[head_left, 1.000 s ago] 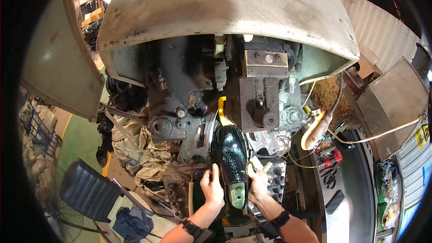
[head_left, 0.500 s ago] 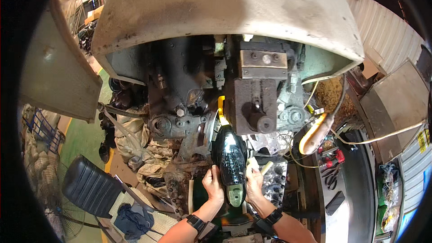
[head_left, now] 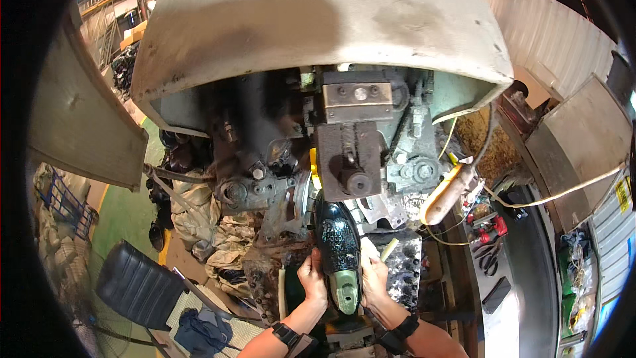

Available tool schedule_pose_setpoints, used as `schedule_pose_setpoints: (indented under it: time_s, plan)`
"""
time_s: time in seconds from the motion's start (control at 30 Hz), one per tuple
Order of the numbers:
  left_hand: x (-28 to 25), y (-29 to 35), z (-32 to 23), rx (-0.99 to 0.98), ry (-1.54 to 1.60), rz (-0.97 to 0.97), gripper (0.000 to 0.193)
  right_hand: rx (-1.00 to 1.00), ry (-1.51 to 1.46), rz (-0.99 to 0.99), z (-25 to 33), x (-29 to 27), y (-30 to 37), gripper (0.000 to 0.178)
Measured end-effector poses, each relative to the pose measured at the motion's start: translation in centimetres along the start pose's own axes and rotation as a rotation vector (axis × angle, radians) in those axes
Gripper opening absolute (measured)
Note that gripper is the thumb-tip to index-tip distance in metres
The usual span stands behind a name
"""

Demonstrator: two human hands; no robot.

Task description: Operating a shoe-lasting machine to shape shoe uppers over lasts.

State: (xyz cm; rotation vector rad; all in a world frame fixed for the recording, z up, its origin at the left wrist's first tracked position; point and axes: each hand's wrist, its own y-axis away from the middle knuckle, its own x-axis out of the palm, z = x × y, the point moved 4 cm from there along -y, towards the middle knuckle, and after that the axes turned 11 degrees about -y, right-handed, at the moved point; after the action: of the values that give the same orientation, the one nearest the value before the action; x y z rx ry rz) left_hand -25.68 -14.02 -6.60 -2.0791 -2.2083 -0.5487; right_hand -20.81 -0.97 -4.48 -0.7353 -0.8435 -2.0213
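A glossy black shoe upper with an embossed pattern [head_left: 336, 238] is stretched over a green shoe last [head_left: 346, 292]. Its toe end lies under the dark block of a machine [head_left: 348, 159], and the green heel end points toward me. My left hand [head_left: 313, 280] grips its left side, thumb up along the edge. On the opposite side my right hand [head_left: 373, 280] is closed around it, fingers partly hidden beneath. Next to the toe, a yellow strip [head_left: 315, 167] sticks up. A pale stick-like piece [head_left: 389, 249] shows just beyond my right hand.
A large beige hood [head_left: 318, 20] overhangs the machine. To the right hang a lamp-like handle [head_left: 445, 197] and its cable. Scissors [head_left: 489, 258] and a red tool [head_left: 491, 228] lie on a side surface. At left stands a black-backed chair [head_left: 139, 285] with dark cloth.
The whole view has shifted, putting the machine lower and farther left in the picture. The shoe is slightly nearer me, and more of the green heel end shows. Both hands keep their hold.
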Motion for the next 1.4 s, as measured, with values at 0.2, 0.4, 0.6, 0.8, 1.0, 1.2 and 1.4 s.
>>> schedule_pose_setpoints:
  time_s: [0.2,0.4,0.6,0.8,1.0,1.2,1.4]
  plan:
    - [-0.2,-0.2,-0.4,-0.101,0.093,0.155,0.047,0.050,0.073,0.013,-0.7,-2.0,-1.2,0.031]
    - [1.1,0.6,-2.2,-0.333,0.301,0.292,0.046,0.101,-0.164,0.183,0.3,-1.3,-2.0,0.032]
    - [1.3,0.0,-0.1,-0.381,0.469,0.241,0.044,0.032,-0.225,0.046,1.0,0.4,-0.9,0.039]
    - [0.7,-0.2,-0.4,-0.396,0.424,0.084,0.029,0.034,-0.160,-0.085,1.4,1.4,-0.1,0.028]
    - [1.2,0.3,-2.4,-0.353,0.413,0.044,0.026,0.116,-0.172,-0.048,1.6,1.4,-0.4,0.013]
    - [1.0,0.8,-2.6,-0.243,0.218,-0.095,0.028,0.071,-0.204,-0.034,1.4,1.1,-0.9,0.018]
    - [0.1,-1.2,1.0,0.023,0.089,-0.149,0.031,0.023,-0.132,-0.001,0.9,0.3,-1.6,0.033]
